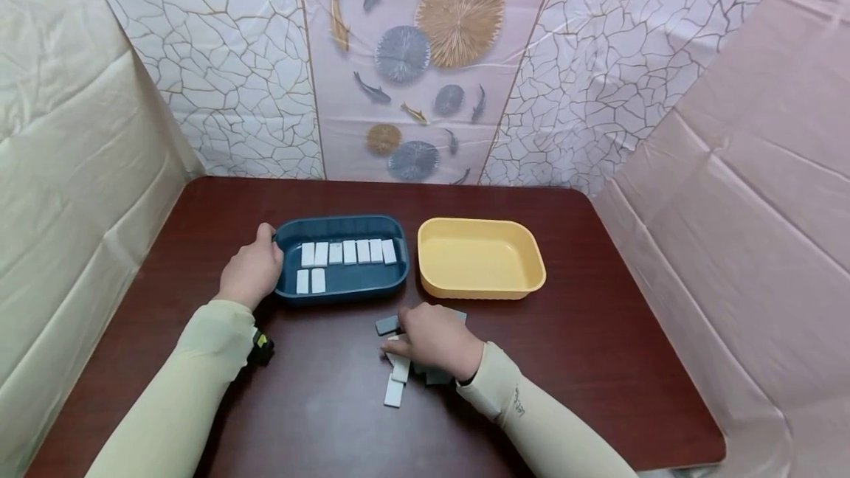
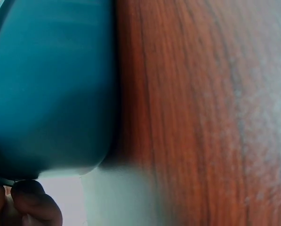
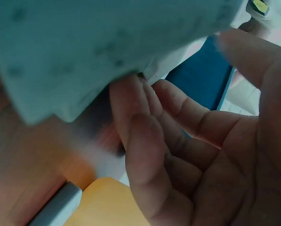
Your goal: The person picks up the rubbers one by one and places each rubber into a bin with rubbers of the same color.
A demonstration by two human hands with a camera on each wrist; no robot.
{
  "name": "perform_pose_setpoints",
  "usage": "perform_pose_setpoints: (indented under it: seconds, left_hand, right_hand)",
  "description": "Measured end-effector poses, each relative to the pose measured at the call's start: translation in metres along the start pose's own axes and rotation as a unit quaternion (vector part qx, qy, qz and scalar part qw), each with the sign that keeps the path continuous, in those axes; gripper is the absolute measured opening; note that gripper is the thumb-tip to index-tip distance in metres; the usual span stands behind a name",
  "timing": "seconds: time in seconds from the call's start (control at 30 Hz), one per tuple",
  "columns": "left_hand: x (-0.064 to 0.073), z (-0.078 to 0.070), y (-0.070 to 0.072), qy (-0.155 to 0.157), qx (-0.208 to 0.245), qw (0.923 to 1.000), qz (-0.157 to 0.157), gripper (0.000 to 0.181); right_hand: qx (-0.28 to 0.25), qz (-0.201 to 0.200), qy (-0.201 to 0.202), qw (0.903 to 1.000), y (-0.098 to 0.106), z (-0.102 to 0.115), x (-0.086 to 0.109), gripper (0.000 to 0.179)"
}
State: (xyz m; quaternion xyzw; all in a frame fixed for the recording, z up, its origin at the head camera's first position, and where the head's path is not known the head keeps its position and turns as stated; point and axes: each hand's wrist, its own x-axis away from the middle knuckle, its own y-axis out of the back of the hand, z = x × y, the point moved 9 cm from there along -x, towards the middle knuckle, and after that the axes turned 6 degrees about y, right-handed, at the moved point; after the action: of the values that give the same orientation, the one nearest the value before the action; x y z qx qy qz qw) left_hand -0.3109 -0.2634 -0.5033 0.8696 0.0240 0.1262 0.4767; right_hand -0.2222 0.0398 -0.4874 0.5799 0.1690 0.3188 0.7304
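My left hand [image 1: 252, 271] grips the left end of the blue tray [image 1: 345, 293] at its rim, and its curled fingertips [image 2: 36, 207] show there in the left wrist view. Inside the tray lie white domino-like tiles [image 1: 350, 251], several in a back row and two in a front row. My right hand [image 1: 438, 338] is low over a loose pile of white and grey tiles [image 1: 401, 369], its thumb spread from the bent fingers. Close up in the right wrist view, a blurred pale tile [image 3: 107, 42] overlaps the fingertips [image 3: 126, 94]. The hand hides part of the pile.
A yellow tray [image 1: 481, 293] stands right of the blue one, beyond the right hand. Both trays sit on a dark red-brown table [image 1: 319, 404]. Patterned cloth [image 1: 425, 94] hangs behind, and pale cloth walls [image 1: 744, 205] flank both sides.
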Motion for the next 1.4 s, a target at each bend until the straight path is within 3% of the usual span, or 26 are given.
perform_pose_setpoints:
  seconds: [0.3, 0.53, 0.63, 0.73, 0.87, 1.1, 1.4]
  left_hand:
    - [-0.001, 0.003, -0.001, 0.0, 0.004, 0.9999, -0.011, 0.043]
    - [-0.002, 0.002, 0.002, -0.005, 0.01, 0.9998, -0.014, 0.042]
    - [-0.002, 0.003, 0.003, 0.0, 0.011, 0.9999, -0.011, 0.042]
    - [-0.001, 0.003, 0.003, 0.003, 0.013, 0.9999, -0.005, 0.042]
    - [-0.001, 0.002, 0.002, 0.001, 0.013, 0.9999, -0.006, 0.041]
    - [-0.004, 0.001, 0.002, -0.007, 0.012, 0.9999, -0.007, 0.038]
    - [-0.001, 0.001, 0.004, -0.02, 0.022, 0.9996, 0.0, 0.041]
  right_hand:
    - [0.011, 0.002, 0.015, 0.9998, 0.004, 0.004, -0.004, 0.039]
    - [-0.014, -0.031, 0.068, 0.9971, 0.062, 0.03, -0.021, 0.03]
    - [-0.027, -0.047, 0.098, 0.9937, 0.087, 0.043, -0.035, 0.031]
    - [-0.046, -0.044, 0.112, 0.9916, 0.099, 0.052, -0.055, 0.035]
    - [-0.06, -0.021, 0.116, 0.9912, 0.094, 0.056, -0.086, 0.037]
    - [-0.036, 0.008, 0.096, 0.9947, 0.064, 0.051, -0.134, 0.039]
    - [0.01, 0.025, 0.069, 0.9973, 0.029, 0.044, -0.162, 0.034]
